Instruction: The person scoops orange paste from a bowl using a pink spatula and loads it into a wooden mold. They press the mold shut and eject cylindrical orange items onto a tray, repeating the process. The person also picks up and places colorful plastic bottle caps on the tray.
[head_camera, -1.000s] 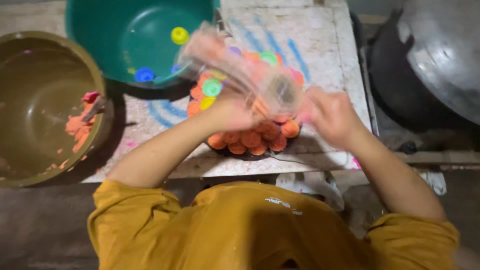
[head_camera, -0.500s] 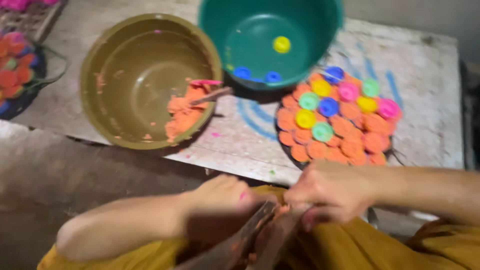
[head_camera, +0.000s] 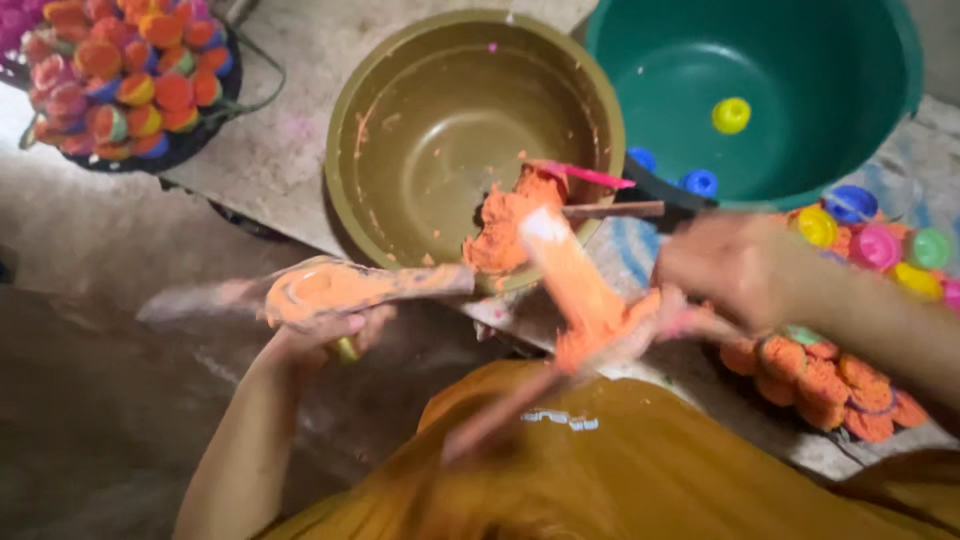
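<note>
we've got the left hand (head_camera: 318, 335) closed around a flat wooden mold (head_camera: 345, 288) caked in orange paste, just left of the olive bowl (head_camera: 420, 130). the right hand (head_camera: 735, 270) is blurry, seems to grip an orange-smeared stick (head_camera: 575, 290); can't tell for sure.

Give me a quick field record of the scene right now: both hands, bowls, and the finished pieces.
left hand: holds a flat mould piece smeared with orange paste
right hand: blurred, holds a second mould piece coated orange
olive bowl: orange paste at its near rim, sticks resting in it
green bowl: yellow and blue caps inside
finished pieces: orange cluster right; filled tray top left
</note>
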